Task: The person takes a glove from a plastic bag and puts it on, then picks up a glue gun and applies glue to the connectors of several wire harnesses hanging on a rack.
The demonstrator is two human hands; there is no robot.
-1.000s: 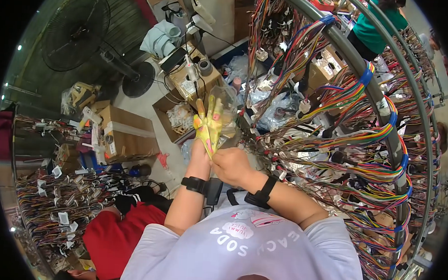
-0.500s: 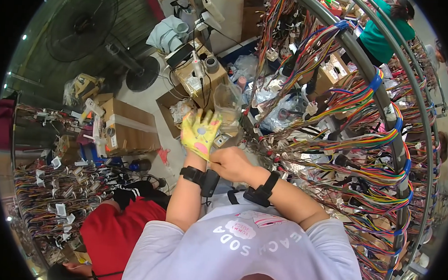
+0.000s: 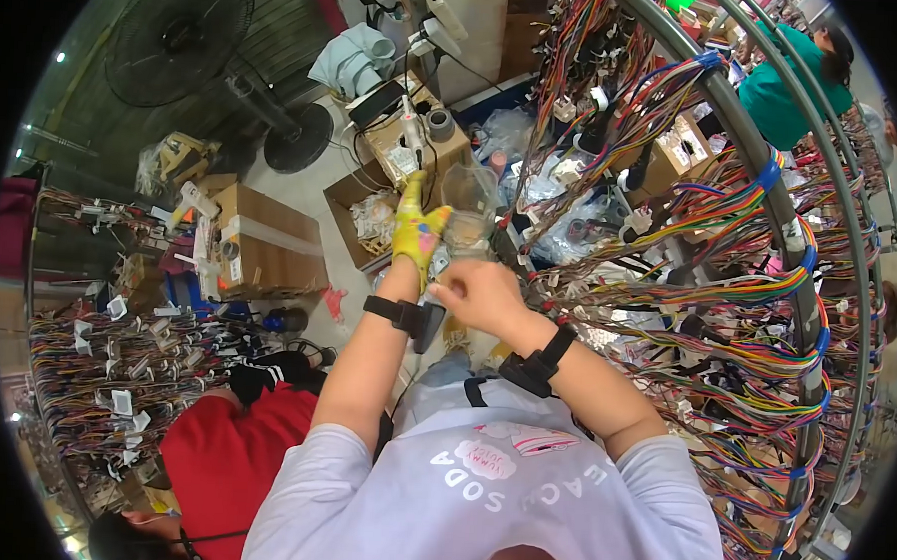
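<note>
Curling inward, the fingers of the right hand (image 3: 483, 294) are held just beside the wrist edge of the yellow glove (image 3: 423, 243); whether it is pinched cannot be told. On the left hand (image 3: 411, 236) the glove is worn, fingers together, thumb apart. Its edge should probably be pulled evenly, without twisting. Beyond, an open box (image 3: 345, 218) is seen.

Left hand (image 3: 419, 235) in yellow, pink-spotted glove (image 3: 411, 210) | bare right hand (image 3: 482, 295) just beside glove cuff | multicoloured wire bundles (image 3: 763, 290) tied along curved grey metal rail (image 3: 746, 133)
</note>
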